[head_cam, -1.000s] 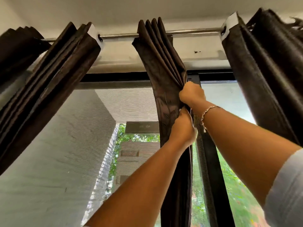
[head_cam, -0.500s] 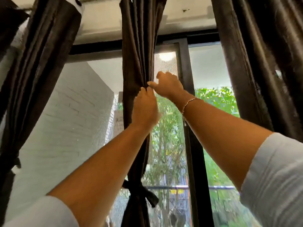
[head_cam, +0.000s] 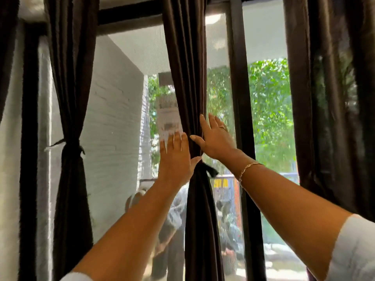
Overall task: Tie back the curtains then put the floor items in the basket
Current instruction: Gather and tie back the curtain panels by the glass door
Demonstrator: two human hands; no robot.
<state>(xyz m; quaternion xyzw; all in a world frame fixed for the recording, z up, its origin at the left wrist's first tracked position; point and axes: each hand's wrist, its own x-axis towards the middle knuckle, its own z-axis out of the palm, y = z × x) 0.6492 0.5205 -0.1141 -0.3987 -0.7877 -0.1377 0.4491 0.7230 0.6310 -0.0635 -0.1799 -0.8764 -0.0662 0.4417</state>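
head view: only camera, looking up and forward at the window; floor and basket are out of shot.
middle curtain (head_cam: 186,78): dark brown, heavy folds, hangs from the top edge and is cinched into a narrow waist at hand level, flaring again below.
tie (head_cam: 207,169): dark strip knotted round that waist, loose end sticking out right, just under the thumbs. Looks done.
left grip (head_cam: 175,157): person's left hand, fingers straight and flat on the bundle's left side, thumb touching fabric just above the knot. Holds nothing. Fingertips are blurred against the bright glass.
right grip (head_cam: 215,138): right hand, fingers spread and straight, thumb on the folds from the right. Also holds nothing; ring (head_cam: 222,127) and bracelet (head_cam: 248,168) are visible.
why there: palms bracket the bundle from both sides, so my read is they are pressing the pleats together above the knot and tidying the gather, not tying.
left curtain (head_cam: 71,78): same fabric, already cinched with its own tie (head_cam: 70,148).
right curtain (head_cam: 324,98): hangs in straight folds as far as the frame shows. No tie is visible, and its lower part is hidden by the right arm.
window frame (head_cam: 237,78): dark upright just behind the right hand.
progress: two curtains are tied, the right one is unclear, and the floor pickup is not started, judging from this.
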